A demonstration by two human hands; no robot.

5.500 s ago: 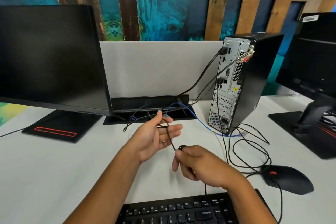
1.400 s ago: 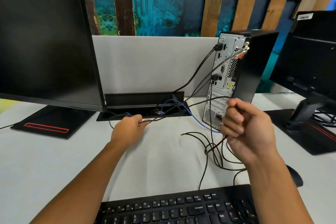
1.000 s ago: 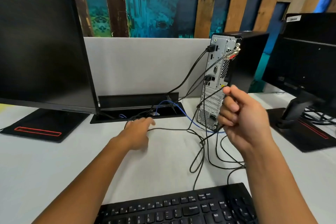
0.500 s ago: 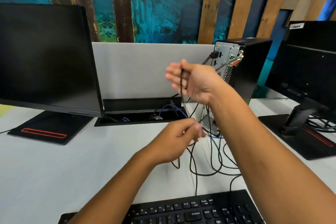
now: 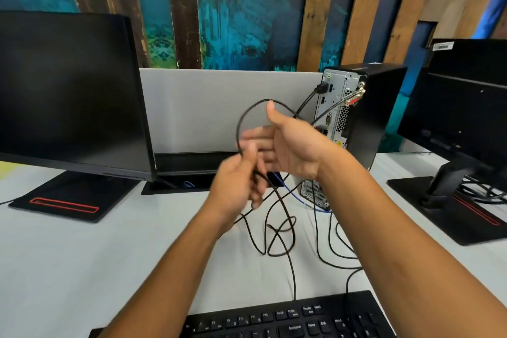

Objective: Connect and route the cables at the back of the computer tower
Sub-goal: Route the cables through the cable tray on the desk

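Note:
A thin black cable [image 5: 241, 123] arcs in a loop above the desk in front of the grey divider. My left hand [image 5: 236, 186] grips the cable's lower part with curled fingers; the hand is blurred. My right hand [image 5: 293, 145] is raised just beyond it with fingers stretched leftward and thumb up, and the loop passes over the thumb. The rest of the cable lies in tangled coils [image 5: 277, 233] on the white desk. The black computer tower [image 5: 375, 112] stands at the back right, its rear panel [image 5: 330, 107] facing me with several cables plugged in.
A black monitor [image 5: 68, 90] stands at left and another monitor [image 5: 466, 96] at right. A black keyboard [image 5: 288, 321] lies at the near edge. A desk cable slot [image 5: 189, 170] sits below the grey divider [image 5: 219, 107], and a blue cable [image 5: 297, 197] runs from it to the tower.
My right hand has dropped slightly with the cable now looped high over its thumb. My left hand has risen from the desk toward the right hand, bringing more cable up.

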